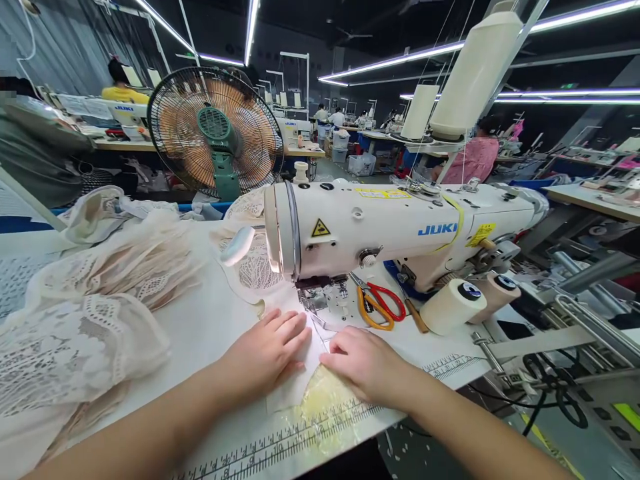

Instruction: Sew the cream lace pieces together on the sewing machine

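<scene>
A cream lace garment piece [257, 263] lies behind and beside the needle area of a white JUKI sewing machine [380, 223]. Its plain white fabric [295, 393] runs toward me under my hands. My left hand [273, 350] rests flat on this fabric, fingers stretched toward the presser foot [313, 307]. Just right of it, my right hand [367, 367] is closed, thumb and curled fingers at the fabric's edge by a narrow strip [323, 325]. The fingertips' grip is partly hidden. Orange-and-red-handled scissors [377, 303] lie beyond my right hand.
Lace pieces [90, 333] are heaped at the left. Thread cones [453, 307] and a wooden-handled tool [416, 316] are at the right. A ruler tape [280, 450] runs along the table's front edge. A large fan [215, 130] stands behind; people sit at other machines.
</scene>
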A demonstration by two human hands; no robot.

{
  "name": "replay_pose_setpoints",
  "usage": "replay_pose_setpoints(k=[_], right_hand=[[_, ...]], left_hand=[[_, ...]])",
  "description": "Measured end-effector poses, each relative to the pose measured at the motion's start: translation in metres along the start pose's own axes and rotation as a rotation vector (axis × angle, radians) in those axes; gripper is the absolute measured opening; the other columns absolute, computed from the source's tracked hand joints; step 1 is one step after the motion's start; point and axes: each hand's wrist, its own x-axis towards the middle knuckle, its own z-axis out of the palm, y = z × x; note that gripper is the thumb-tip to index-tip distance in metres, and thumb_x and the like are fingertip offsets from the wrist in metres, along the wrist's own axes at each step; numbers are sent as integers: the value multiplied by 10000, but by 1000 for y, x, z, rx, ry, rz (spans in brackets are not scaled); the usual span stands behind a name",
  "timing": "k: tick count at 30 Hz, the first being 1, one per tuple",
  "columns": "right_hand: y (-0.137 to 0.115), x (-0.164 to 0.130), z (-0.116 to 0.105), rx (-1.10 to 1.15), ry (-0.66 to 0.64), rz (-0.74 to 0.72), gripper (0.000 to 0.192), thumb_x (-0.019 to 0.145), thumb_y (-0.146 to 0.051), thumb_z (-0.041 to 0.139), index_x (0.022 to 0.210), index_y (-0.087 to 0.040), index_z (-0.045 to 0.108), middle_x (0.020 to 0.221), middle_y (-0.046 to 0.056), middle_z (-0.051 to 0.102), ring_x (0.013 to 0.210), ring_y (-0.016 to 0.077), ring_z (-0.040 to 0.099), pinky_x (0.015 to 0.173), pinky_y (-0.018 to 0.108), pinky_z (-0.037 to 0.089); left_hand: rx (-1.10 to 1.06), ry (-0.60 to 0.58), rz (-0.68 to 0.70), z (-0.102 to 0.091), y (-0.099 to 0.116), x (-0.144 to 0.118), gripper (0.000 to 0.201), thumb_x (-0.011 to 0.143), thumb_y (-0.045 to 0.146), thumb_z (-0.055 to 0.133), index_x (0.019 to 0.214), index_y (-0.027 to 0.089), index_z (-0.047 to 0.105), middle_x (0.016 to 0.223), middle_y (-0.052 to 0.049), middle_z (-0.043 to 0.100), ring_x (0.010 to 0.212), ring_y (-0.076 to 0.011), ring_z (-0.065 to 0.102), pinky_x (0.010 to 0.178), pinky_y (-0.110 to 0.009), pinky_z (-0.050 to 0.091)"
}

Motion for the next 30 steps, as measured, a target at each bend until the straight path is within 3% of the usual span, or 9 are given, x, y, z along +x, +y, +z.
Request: replay_pose_setpoints(k=[3, 6, 10, 17, 20, 26, 30], right_hand=[[1, 7, -2, -48, -69, 13, 152, 804, -120, 545, 916, -188, 620, 839, 33, 571, 750, 174, 467, 595, 286, 305], [3, 14, -3, -87, -123, 24, 143, 835, -144, 514, 927, -196, 610, 797, 32, 562, 711, 175, 469, 559, 295, 270], [5, 21, -1, -84, -186, 38, 195, 860, -180, 484, 1016, -200, 599, 772, 39, 590, 686, 188, 507, 516, 301, 250], [5, 34, 1, -134, -256, 115, 223, 814, -190, 544, 1031, -214, 587, 657, 16, 617, 513, 184, 534, 411, 300, 222], [2, 41, -3, -155, -289, 150, 240, 825, -194, 548, 1061, -215, 588, 627, 19, 626, 482, 191, 539, 395, 288, 252], [-9, 56, -13, -159, -388, 236, 497, 805, -149, 596, 1297, -138, 523, 642, 71, 650, 481, 214, 573, 407, 291, 368], [-13, 64, -10, -122, -364, 294, 601, 797, -137, 637, 1371, -94, 465, 599, 86, 640, 489, 245, 598, 431, 323, 440]], left_hand=[[-4, 32, 65, 0, -3, 1, 261, 960, 221, 431, 1081, 145, 649, 1217, -114, 645, 1104, -232, 585, 972, -366, 482], [-52, 66, 143, -1, -6, 3, 321, 984, 155, 337, 1046, 130, 651, 1164, -117, 663, 1068, -200, 600, 890, -280, 510], [-63, 105, 192, -1, -10, 5, 354, 994, 164, 302, 1057, 142, 650, 1060, -108, 687, 972, -213, 622, 830, -312, 533], [-77, 94, 194, 2, -20, 2, 325, 966, 218, 348, 1128, 162, 624, 1071, -118, 669, 951, -248, 608, 820, -368, 531], [-99, 82, 158, 3, -23, 2, 300, 954, 276, 392, 1104, 181, 633, 1077, -103, 666, 940, -241, 597, 840, -367, 516], [-65, 46, 133, 0, -28, 6, 346, 954, 151, 337, 1026, 183, 674, 1055, -82, 682, 914, -224, 599, 870, -360, 476], [-51, 36, 126, 0, -34, 7, 338, 941, 139, 361, 1055, 182, 676, 1081, -81, 684, 914, -233, 608, 865, -363, 480]])
